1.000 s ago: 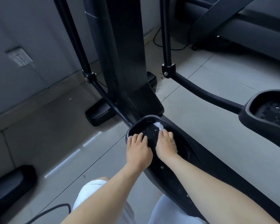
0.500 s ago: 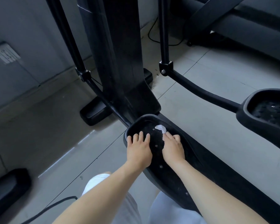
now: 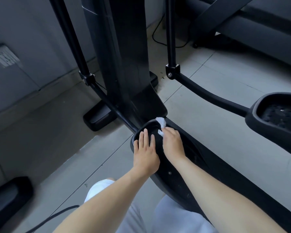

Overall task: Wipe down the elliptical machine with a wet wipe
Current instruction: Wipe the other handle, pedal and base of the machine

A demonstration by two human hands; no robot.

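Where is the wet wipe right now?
Head view, centre: the right hand holds the wet wipe on the far rim of the near pedal, beside the left hand, below the central column.

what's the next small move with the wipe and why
Probably drag the wet wipe back along the pedal toward its near end: the right hand holds it at the far rim, while the left hand lies flat on the left edge.

The person wore a pale white garment over both thighs, its cloth smooth, its hem ending at the left knee. Both forearms were bare down to the left hand and the right hand.
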